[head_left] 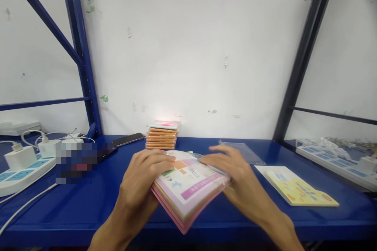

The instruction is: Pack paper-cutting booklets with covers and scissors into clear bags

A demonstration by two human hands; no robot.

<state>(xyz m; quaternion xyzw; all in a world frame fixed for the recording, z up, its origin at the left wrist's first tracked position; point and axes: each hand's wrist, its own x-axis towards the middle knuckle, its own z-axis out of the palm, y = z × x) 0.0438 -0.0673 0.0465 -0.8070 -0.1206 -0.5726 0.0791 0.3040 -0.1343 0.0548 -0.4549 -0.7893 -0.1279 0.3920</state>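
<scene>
Blue shelf (88, 208) under thick pad (188, 188), pink-edged, colourful printed cover

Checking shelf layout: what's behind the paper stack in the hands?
Orange-edged packs piled at the wall behind the paper stack; a clear plastic sleeve further right. The shelf under the stack is covered.

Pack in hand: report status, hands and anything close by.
Left hand grips pack at its left edge; right hand on its right side, grip blurred. Pack tilted, over shelf front. Orange stack behind, yellow booklet right, both apart.
</scene>
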